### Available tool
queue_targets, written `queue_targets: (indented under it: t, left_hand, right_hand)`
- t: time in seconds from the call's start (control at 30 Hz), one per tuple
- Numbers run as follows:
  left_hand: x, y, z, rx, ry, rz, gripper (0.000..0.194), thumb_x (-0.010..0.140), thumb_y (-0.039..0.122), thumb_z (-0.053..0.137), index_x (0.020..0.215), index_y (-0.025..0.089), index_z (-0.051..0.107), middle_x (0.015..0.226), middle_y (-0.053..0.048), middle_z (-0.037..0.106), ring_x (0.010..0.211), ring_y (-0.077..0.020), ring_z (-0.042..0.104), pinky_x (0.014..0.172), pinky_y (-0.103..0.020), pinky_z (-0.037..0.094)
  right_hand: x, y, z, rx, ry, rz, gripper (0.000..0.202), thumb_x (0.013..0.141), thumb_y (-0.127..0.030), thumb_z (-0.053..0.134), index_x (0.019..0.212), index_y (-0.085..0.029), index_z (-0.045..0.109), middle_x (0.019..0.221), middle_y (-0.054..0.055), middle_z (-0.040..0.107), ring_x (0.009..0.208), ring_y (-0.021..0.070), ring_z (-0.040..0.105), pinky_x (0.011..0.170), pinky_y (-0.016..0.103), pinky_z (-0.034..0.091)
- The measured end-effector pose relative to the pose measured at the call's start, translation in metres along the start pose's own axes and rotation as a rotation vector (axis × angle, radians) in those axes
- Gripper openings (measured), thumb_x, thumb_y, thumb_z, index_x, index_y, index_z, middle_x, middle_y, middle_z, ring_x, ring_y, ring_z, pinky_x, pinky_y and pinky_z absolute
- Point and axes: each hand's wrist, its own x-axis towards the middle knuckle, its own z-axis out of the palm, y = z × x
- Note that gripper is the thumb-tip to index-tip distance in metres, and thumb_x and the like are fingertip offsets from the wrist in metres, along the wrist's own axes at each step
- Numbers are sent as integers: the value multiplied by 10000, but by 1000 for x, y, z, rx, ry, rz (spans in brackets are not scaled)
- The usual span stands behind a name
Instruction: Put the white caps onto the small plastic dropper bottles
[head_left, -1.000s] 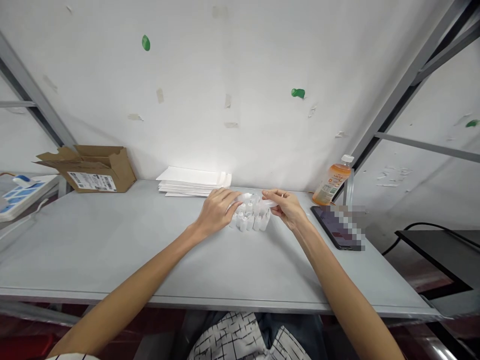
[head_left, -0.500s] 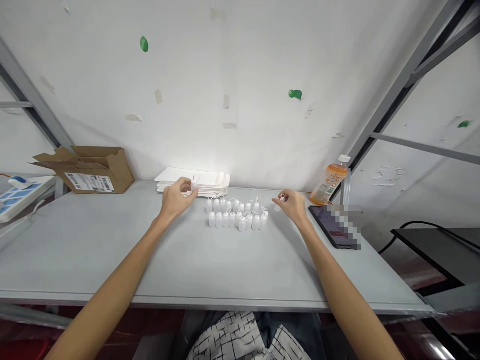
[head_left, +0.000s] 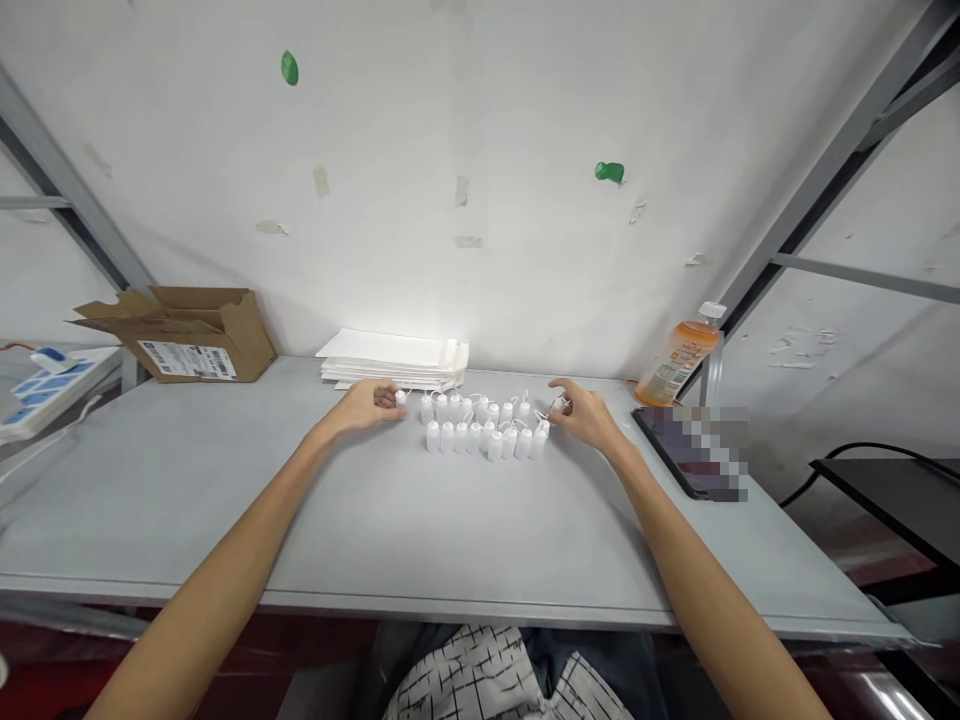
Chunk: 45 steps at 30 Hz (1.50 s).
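Several small white bottles [head_left: 478, 437] with thin loops at their caps stand upright in two rows on the grey table [head_left: 450, 530]. At the left end of the back row, my left hand [head_left: 373, 403] grips one white bottle [head_left: 401, 399] between thumb and fingers. Beyond the right end of the rows, my right hand [head_left: 579, 412] has its fingers curled round another small white bottle [head_left: 558, 405], mostly hidden by the fingers.
Behind my left hand lies a stack of white flat sheets [head_left: 397, 350]. An open cardboard box [head_left: 187, 350] and a power strip [head_left: 56, 390] are at the left. At the right are an orange drink bottle [head_left: 679, 362] and a phone [head_left: 686, 455].
My left hand has come down with its bottle from in front of the white stack to the row's left end. My right hand has lowered slightly near the right end. The view has shifted a little.
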Motion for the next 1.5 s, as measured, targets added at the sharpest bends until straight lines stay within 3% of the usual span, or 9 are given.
queue_targets:
  t: [0.13,0.43,0.6,1.07,1.5]
  left_hand:
    - [-3,1,2,26,-48,41,431,523,441,841,767,194,586,695,1,630,679,-193,638,693,-332,519]
    - [-8,9,5,106,-88,84,395,587,433,797,765,206,527,678,16,613,661,-197,636,642,-300,476]
    - [-8,10,6,205,-123,113,329,642,460,725,745,190,567,687,9,624,665,-191,614,634,-286,453]
    - [-6,10,12,269,-135,154,378,656,521,732,707,170,602,649,3,594,633,-172,534,594,-280,402]
    - [-5,5,17,283,-136,155,376,671,524,740,720,165,643,684,3,614,660,-167,532,619,-270,403]
  right_hand:
    - [-1,0,0,177,-45,22,431,670,-185,744,1085,-209,633,678,-42,608,626,151,589,672,268,439]
    - [-2,-3,0,480,-189,54,328,607,-240,660,928,-172,661,711,9,642,612,156,573,476,217,405]
    - [-1,-6,-1,490,-279,12,188,603,-270,634,756,-163,654,782,38,678,691,164,575,498,206,397]
    - [-1,-9,-3,465,-347,-46,222,612,-277,587,753,-157,709,762,22,670,702,162,553,576,237,412]
    - [2,-2,10,483,-298,-133,239,616,-245,577,791,-164,718,802,18,708,728,169,596,739,278,478]
